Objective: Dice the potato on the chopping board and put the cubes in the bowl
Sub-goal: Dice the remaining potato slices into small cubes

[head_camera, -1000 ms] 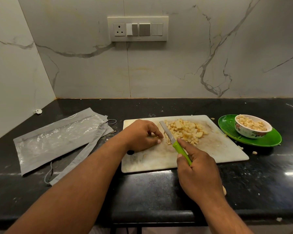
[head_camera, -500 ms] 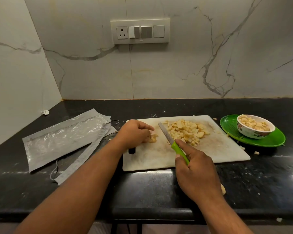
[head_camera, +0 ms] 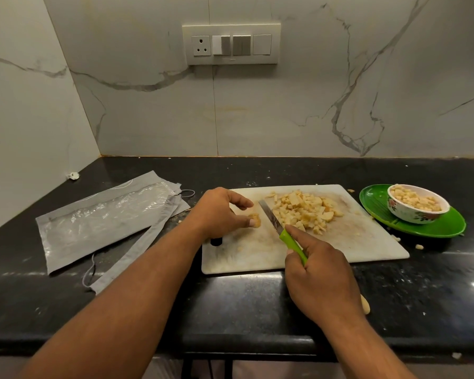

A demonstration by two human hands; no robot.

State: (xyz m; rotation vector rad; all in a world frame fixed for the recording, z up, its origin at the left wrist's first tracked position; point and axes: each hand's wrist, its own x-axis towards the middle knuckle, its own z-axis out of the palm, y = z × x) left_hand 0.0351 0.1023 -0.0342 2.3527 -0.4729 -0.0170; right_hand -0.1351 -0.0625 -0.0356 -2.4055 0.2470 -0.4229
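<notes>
Near the frame's centre, the left hand (head_camera: 219, 212), now drawn back from the pale yellow heap of potato cubes (head_camera: 303, 212), is pinching one small uncut potato piece (head_camera: 255, 220) on the white rectangular chopping board (head_camera: 367, 242), while the right hand (head_camera: 322, 285), grip clamped round the green-handled knife (head_camera: 282, 231), is readying another cut before anything more reaches the floral bowl (head_camera: 416, 206) at right.

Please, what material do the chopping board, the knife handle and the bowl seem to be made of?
Chopping board: probably white plastic, matte, stained and scuffed; stone is possible. Knife handle: looks like bright green plastic, smooth; the blade is grey metal. Bowl: glossy white with a floral print, ceramic or melamine; I cannot tell which.
</notes>
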